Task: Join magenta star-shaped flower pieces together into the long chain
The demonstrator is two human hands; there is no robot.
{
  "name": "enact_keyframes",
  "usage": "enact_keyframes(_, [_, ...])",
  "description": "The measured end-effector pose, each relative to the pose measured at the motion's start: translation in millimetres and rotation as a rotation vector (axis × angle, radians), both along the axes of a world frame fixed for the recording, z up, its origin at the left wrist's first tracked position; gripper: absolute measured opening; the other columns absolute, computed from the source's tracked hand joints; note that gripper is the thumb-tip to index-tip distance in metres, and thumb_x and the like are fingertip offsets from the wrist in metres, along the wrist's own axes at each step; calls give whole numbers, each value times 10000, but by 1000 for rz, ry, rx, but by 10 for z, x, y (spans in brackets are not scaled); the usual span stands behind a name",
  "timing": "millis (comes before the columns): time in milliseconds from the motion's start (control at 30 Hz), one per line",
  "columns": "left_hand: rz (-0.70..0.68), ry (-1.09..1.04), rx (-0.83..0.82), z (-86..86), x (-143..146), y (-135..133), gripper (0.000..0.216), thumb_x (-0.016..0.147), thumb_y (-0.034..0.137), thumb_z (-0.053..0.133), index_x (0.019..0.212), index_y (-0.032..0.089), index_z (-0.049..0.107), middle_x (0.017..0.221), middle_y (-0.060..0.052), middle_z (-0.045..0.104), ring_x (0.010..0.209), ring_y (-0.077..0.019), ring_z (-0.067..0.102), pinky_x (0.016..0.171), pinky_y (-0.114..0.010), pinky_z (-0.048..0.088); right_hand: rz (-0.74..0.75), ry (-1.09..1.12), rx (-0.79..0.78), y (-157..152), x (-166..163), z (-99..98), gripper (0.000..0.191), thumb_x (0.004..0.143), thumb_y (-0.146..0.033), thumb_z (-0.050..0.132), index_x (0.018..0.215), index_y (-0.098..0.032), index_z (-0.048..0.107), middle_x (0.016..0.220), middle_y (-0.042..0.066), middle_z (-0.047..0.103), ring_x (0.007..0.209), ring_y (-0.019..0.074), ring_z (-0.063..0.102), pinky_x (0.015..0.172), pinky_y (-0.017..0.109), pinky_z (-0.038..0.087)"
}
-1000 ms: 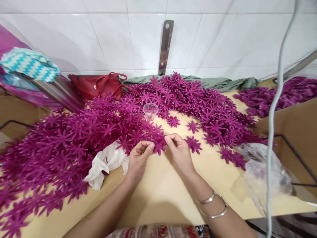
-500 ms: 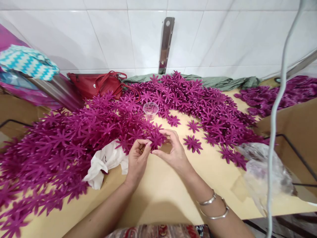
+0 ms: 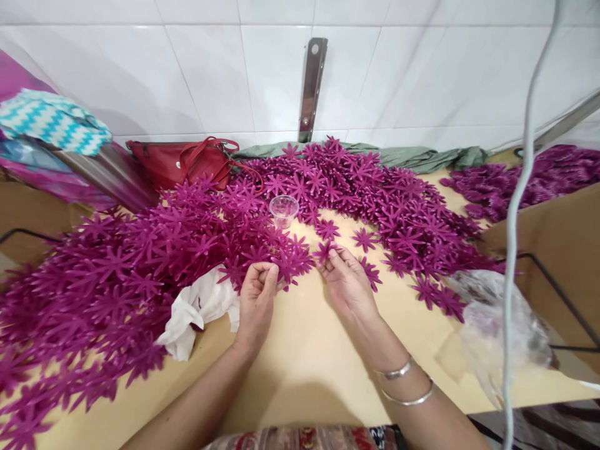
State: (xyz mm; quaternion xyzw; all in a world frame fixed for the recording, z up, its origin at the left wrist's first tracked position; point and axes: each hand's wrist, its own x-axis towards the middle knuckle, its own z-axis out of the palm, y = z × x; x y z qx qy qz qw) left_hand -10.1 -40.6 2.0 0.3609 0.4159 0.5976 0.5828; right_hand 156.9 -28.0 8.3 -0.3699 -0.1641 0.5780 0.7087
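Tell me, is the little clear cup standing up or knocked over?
Standing up: the clear cup has its round rim facing upward, beside the purple flowers.

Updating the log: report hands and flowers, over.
Left hand pinches purple flower. Right hand touches smaller flower, grip unclear. White cloth beside left hand.

Matt purple foam flowers (image 3: 140, 262), glossy wall tiles (image 3: 197, 69)

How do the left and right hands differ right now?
The left hand is curled, fingers pinching a purple flower next to the white cloth. The right hand lies flatter, fingers pinching a smaller flower. The right wrist wears two silver bangles; the left wrist is bare. Both hands are over the tan table, at the edge of the flower heap.
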Motion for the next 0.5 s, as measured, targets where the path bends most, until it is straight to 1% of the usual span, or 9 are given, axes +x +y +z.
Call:
enact_keyframes(67, [11,-12,2,6,2,5,310,893,462,760,1009,233,587,739,72,508,662,-70,501,692,-186,527,80,100,8,-9,9,62,222,761,-353,875,885,-248,724,970,12,800,948,188,749,880,314,604])
enact_keyframes(100, [16,-14,8,10,3,7,311,897,455,756,1047,245,582,779,64,535,689,-75,520,698,-188,531,125,139,10,-14,14,91,255,792,-420,838,941,-238,741,1062,50,810,1045,223,752,910,340,609])
enact_keyframes(167, [26,-19,27,15,4,10,308,903,436,753,1084,265,571,868,45,578,748,-84,553,713,-193,538,185,170,6,-21,23,132,411,847,-556,755,1068,-209,754,1198,108,795,1167,261,730,933,362,615])
enact_keyframes(200, [31,-20,34,15,3,10,298,905,429,751,1079,269,570,901,38,585,770,-87,561,716,-194,540,190,166,0,-23,27,140,453,858,-585,739,1103,-205,752,1216,114,791,1182,263,728,933,361,618])
enact_keyframes(267, [33,-14,42,11,-3,8,272,907,427,749,1053,266,586,943,25,583,799,-92,565,715,-193,539,174,126,-3,-27,30,131,397,838,-534,795,1081,-223,754,1194,89,803,1173,254,739,929,348,619])
enact_keyframes(367, [11,8,37,4,-15,-2,255,903,439,752,1040,253,644,957,8,581,810,-100,560,690,-184,523,148,8,13,-32,12,73,290,774,-359,893,996,-234,755,1126,57,824,1093,234,773,924,327,609])
enact_keyframes(433, [-2,14,23,5,-21,-10,257,902,441,754,1060,251,683,974,-4,593,839,-109,570,701,-186,519,127,-81,22,-32,-9,32,283,771,-363,903,964,-226,749,1039,57,835,983,219,798,906,331,606])
enact_keyframes(500, [-5,9,9,11,-21,-17,260,901,431,759,1085,255,709,1001,-11,611,877,-117,588,755,-203,530,103,-143,30,-29,-30,7,299,772,-410,904,936,-223,737,936,47,836,869,202,802,891,342,606])
